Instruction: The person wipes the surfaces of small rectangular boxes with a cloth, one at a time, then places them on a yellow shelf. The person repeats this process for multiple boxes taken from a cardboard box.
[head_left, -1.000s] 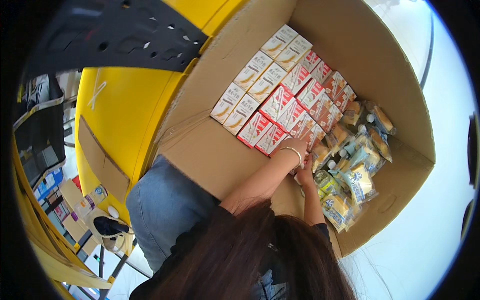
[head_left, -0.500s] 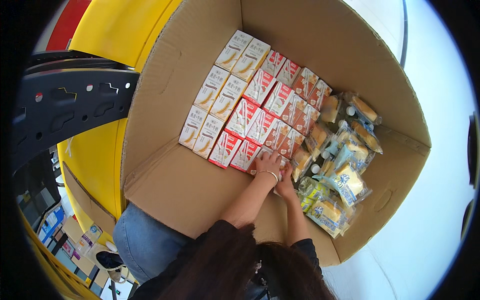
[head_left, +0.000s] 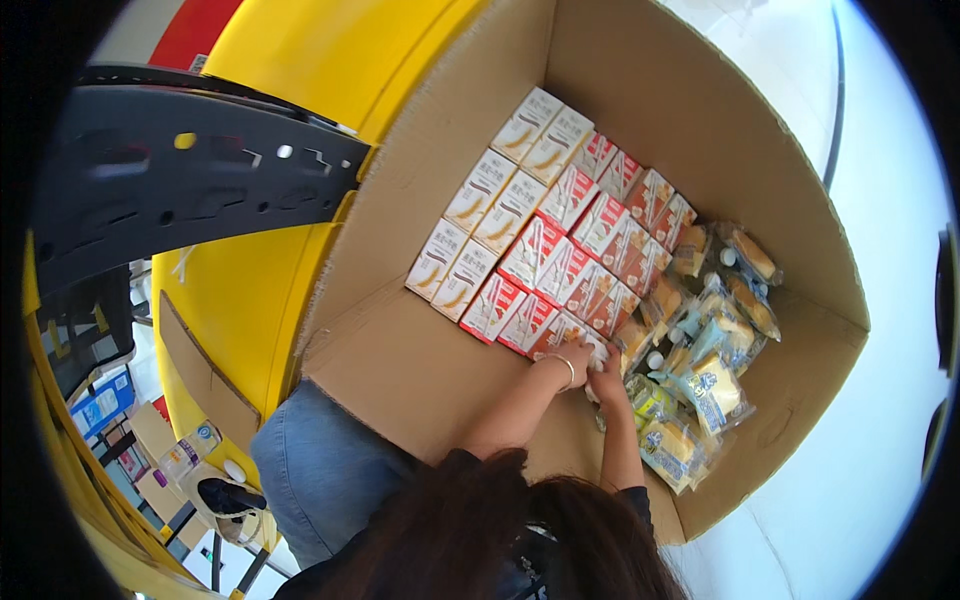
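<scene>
A cardboard box [head_left: 380, 380] holds rows of white drink cartons [head_left: 483, 190], red-and-white cartons [head_left: 530, 250] and brown cartons [head_left: 652, 200]. My left hand [head_left: 570, 357], wearing a bracelet, has its fingers curled over a brown carton [head_left: 550, 338] at the front row's right end. My right hand [head_left: 606, 375] grips that row's end from the right, its fingertips partly hidden. Beside it lie wrapped bread packs [head_left: 714, 395], white-capped bottles and green-labelled items [head_left: 650, 400].
A yellow surface [head_left: 230, 290] with a black perforated metal bar [head_left: 210, 200] stands along the box's left. A loose cardboard sheet [head_left: 205, 370], a bag and other small goods are at the lower left. A pale floor [head_left: 880, 400] shows at the right.
The view has shifted, showing more of the black bar than a second ago. My hands stay at the front row's right end; my left fingers look more curled than half a second ago.
</scene>
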